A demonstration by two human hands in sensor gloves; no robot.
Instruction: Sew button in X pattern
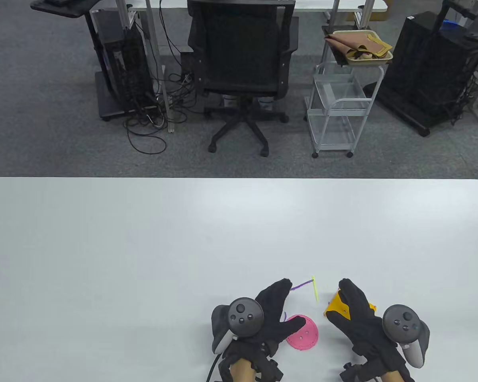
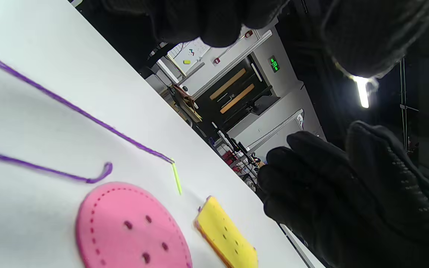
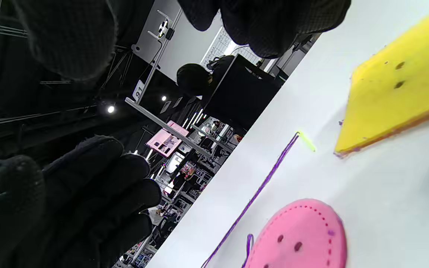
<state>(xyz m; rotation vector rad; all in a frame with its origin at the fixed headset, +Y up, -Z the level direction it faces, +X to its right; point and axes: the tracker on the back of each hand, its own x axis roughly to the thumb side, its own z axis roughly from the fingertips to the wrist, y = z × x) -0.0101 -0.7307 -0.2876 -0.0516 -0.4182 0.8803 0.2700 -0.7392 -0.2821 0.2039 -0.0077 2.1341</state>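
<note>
A big round pink foam button (image 1: pixel 304 333) with four holes lies flat on the white table (image 1: pixel 143 238), near the front edge, between the two hands. The left hand (image 1: pixel 269 318) in its black glove rests partly on the button's left side, and its fingers (image 1: pixel 281 288) look spread out and hold nothing that I can see. A purple thread (image 1: pixel 301 285) runs from near the left hand's fingertips across the table to a thin yellow-green plastic needle (image 1: pixel 315 288), which lies just behind the button. Another bit of purple thread curls beside the button's back edge. To the right is a flat yellow foam piece (image 1: pixel 337 306) with small holes, tilted up off the table. The right hand (image 1: pixel 358 318) lies over it, but I cannot tell if its fingers grip the piece or only rest on it. Far behind the table stand a black office chair (image 1: pixel 241 67) and a white wire cart (image 1: pixel 338 107) with a tray on top.
</note>
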